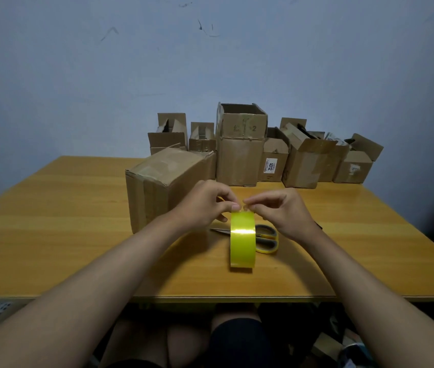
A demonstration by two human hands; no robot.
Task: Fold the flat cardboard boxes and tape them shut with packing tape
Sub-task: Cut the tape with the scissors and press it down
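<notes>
Two hands at work. Closed cardboard box [163, 181] on tabletop [64, 221], left of centre. Left hand [202, 205] and right hand [282, 211], grip narrow, pinching top of upright tape roll [243, 239]; scissors [263, 239] behind. Step: likely finding tape end. Next: peel strip free, carry to box seam.

Both bare forearms reach forward; the left hand [205, 203] and right hand [279, 211] meet, fingertips curled into pinches, nearly touching.
</notes>
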